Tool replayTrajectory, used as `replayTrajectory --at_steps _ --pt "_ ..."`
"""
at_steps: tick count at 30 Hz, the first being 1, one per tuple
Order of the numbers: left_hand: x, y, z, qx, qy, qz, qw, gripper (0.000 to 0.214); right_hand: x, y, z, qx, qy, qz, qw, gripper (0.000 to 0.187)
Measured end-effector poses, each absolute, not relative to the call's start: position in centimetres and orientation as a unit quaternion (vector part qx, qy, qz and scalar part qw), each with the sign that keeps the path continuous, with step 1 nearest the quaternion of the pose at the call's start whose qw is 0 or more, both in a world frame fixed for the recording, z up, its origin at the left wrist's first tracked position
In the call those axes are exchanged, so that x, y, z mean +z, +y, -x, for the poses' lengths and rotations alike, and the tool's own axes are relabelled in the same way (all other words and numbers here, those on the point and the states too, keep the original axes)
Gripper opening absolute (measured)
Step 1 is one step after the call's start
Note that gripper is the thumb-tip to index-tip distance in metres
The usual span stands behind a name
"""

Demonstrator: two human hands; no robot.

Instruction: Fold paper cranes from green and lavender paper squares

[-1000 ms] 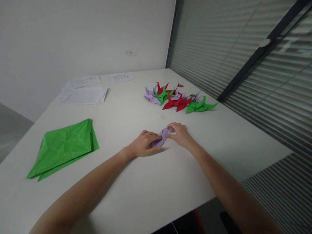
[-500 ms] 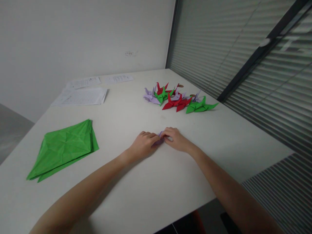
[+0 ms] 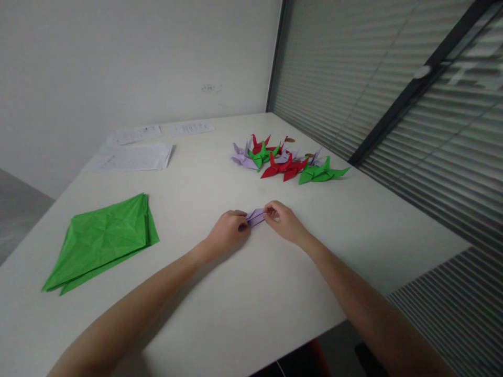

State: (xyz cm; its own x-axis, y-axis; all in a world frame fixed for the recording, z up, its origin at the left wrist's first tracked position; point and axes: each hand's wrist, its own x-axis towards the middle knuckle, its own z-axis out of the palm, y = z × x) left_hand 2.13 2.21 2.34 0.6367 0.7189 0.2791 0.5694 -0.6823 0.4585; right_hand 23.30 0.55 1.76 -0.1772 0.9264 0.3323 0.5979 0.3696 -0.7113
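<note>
While left hand (image 3: 229,230) and right hand (image 3: 286,224) pinch seemingly part-folded lilac paper (image 3: 256,217), finished-looking paper birds (image 3: 275,168) sit beyond the grip

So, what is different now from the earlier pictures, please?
The left hand, spread over the purple paper at first, has drawn slightly left and now curls on its left end. The right hand has come slightly left and nearer, pinching the right end. The paper's middle, mostly covered half a second ago, shows between them. The green sheets and paper cranes stayed in place.
</note>
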Motion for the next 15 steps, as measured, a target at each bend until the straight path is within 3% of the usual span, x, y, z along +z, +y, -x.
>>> replayTrajectory --at_steps 10,15 --pt "2.0 3.1 -1.6 0.311 0.401 -0.842 0.183 0.007 2.0 0.4 -23.1 0.236 -0.721 0.52 0.392 0.002" --pt "1.9 4.0 -1.8 0.397 0.458 -0.692 0.393 0.012 1.8 0.4 -22.7 0.308 -0.679 0.519 0.418 0.011"
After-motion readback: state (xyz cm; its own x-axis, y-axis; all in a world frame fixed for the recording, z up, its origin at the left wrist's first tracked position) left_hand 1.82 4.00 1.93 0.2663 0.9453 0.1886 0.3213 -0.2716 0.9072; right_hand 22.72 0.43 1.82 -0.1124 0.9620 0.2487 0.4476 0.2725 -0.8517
